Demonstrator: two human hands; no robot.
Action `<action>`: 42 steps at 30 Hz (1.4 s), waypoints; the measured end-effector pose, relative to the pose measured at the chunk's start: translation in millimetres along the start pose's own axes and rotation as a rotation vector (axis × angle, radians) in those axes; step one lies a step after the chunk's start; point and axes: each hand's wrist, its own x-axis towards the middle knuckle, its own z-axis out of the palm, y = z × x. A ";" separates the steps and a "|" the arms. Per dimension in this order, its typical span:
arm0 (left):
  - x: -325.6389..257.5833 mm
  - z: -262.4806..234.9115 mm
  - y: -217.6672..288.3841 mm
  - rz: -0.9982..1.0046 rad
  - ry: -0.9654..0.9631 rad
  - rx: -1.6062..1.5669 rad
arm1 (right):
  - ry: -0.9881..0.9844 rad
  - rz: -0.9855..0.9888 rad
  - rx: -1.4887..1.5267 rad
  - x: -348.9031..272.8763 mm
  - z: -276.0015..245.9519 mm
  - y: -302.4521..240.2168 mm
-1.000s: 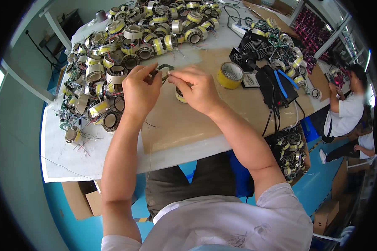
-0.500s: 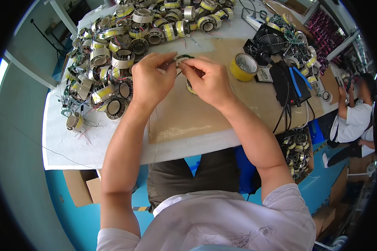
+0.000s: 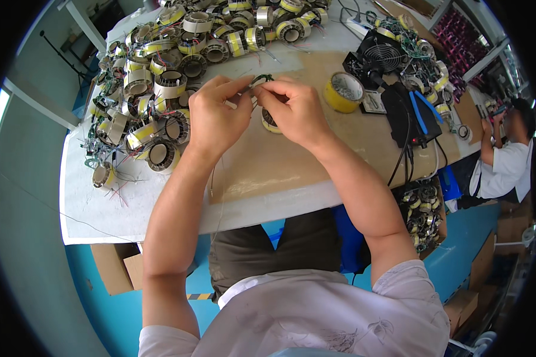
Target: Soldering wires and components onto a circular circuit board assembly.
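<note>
At your far left, a heap of coils (image 3: 167,83) covers that side of the table (image 3: 101,217), some with yellow tape, thin leads trailing out. Just beside it your left hand (image 3: 219,116) is raised, thumb and forefinger pinched together on the near end of a green piece (image 3: 262,78). A thin wire (image 3: 223,199) hangs below that wrist. The piece sits between your two hands, above the brown sheet (image 3: 256,172); it seems curved, though your fingers cover much of it. Beneath, one ring (image 3: 270,124) shows partly past your right hand (image 3: 298,113), whose thumb and forefinger are also closed on the piece, with no clear gap between them. Further right you have a yellow tub (image 3: 341,103), a black fan (image 3: 382,58), blue-handled pliers (image 3: 418,114) on a black box (image 3: 398,110), and a co-worker (image 3: 501,166) beyond.
</note>
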 end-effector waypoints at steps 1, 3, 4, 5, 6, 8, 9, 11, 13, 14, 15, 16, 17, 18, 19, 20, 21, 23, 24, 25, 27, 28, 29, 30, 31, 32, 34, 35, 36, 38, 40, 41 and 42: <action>-0.7 0.6 0.0 0.011 0.005 -0.015 | -0.024 0.077 0.039 0.3 -1.9 -2.9; -2.1 0.4 0.8 0.023 0.008 -0.031 | -0.046 0.154 0.076 0.3 -2.6 -5.3; -2.2 1.2 1.7 0.072 0.013 0.022 | -0.044 0.149 0.063 1.2 -3.1 -4.8; -2.3 2.1 3.0 0.120 0.019 0.076 | -0.043 0.142 0.050 2.1 -4.1 -4.2; -3.3 3.9 3.8 0.127 0.020 0.069 | -0.038 0.139 0.043 1.3 -5.4 -3.1; -4.9 4.5 -0.1 0.077 0.029 0.027 | -0.047 0.102 0.000 0.9 -1.8 0.8; -4.0 7.0 -1.7 0.085 0.041 0.046 | -0.056 0.070 -0.065 1.7 -3.4 2.0; -3.7 7.3 -2.5 0.071 0.059 0.061 | -0.058 0.061 -0.087 1.2 -2.5 -5.3; -3.5 6.0 -2.2 0.067 0.062 0.095 | -0.058 0.053 -0.111 -0.2 -0.8 -9.5; -4.0 6.2 -1.4 0.052 0.055 0.094 | -0.048 0.027 -0.113 -1.7 0.2 -8.7; -4.2 5.8 -1.1 0.038 0.049 0.094 | -0.038 0.003 -0.116 -2.2 1.6 -7.8; -4.8 5.9 -1.0 0.067 0.053 0.103 | -0.039 0.001 -0.116 -2.5 2.3 -7.8; -5.4 6.4 -2.3 0.067 0.055 0.103 | -0.017 -0.020 -0.129 -3.0 2.8 -7.7; -6.1 7.1 -4.1 0.084 0.059 0.101 | 0.005 -0.039 -0.142 -3.7 3.3 -7.5; -5.6 6.8 -4.5 0.102 0.064 0.099 | 0.005 -0.040 -0.142 -3.3 3.7 -7.1; -5.4 5.9 -4.8 0.102 0.064 0.099 | 0.013 -0.053 -0.161 -3.2 4.2 -6.5; -5.3 4.5 -4.6 0.094 0.060 0.091 | 0.021 -0.064 -0.180 -3.0 4.8 -6.2; -5.1 4.3 -3.0 0.083 0.052 0.079 | 0.052 -0.012 -0.108 -3.4 7.9 -5.7; -4.4 3.9 -1.5 0.074 0.053 0.074 | 0.083 0.039 -0.035 -3.8 8.4 -5.4; -4.1 3.0 0.0 0.064 0.052 0.069 | 0.085 0.045 -0.037 -3.2 6.9 -6.7; -5.6 2.6 0.7 0.054 0.047 0.064 | 0.064 0.031 -0.079 -1.3 2.9 -11.1; -5.5 2.7 0.3 0.048 0.049 0.063 | 0.065 0.035 -0.080 -1.5 2.5 -11.2; -5.5 2.6 -0.4 0.046 0.045 0.063 | 0.044 0.055 -0.064 -1.9 2.6 -11.1; -5.7 2.1 -1.4 0.057 0.045 0.061 | 0.022 0.075 -0.049 -2.5 2.8 -10.5; -6.7 2.6 -1.5 0.067 0.042 0.056 | 0.023 0.081 -0.051 -3.8 1.9 -8.6; -6.9 2.8 -0.9 0.064 0.036 0.053 | 0.015 0.056 -0.044 -4.1 1.0 -5.9; -6.5 3.2 0.0 0.078 0.035 0.070 | 0.008 0.037 -0.039 -4.2 -0.1 -4.4; -7.1 4.3 -0.5 0.076 0.030 0.068 | 0.009 0.022 -0.028 -3.2 -0.5 -6.6; -7.8 5.3 -0.9 0.100 0.054 0.042 | 0.010 0.008 -0.017 -3.0 -0.7 -7.6; -8.3 7.4 -2.1 0.124 0.078 0.018 | 0.002 0.015 -0.018 -3.5 -0.1 -6.1; -8.8 8.9 -3.1 0.180 0.085 0.035 | -0.008 0.020 -0.018 -3.8 -0.3 -4.6; -9.3 8.8 -2.5 0.178 0.084 0.036 | -0.010 0.016 -0.018 -3.8 -0.6 -3.8; -9.7 8.7 -1.5 0.165 0.076 0.028 | -0.012 0.010 -0.018 -4.1 -1.1 -3.4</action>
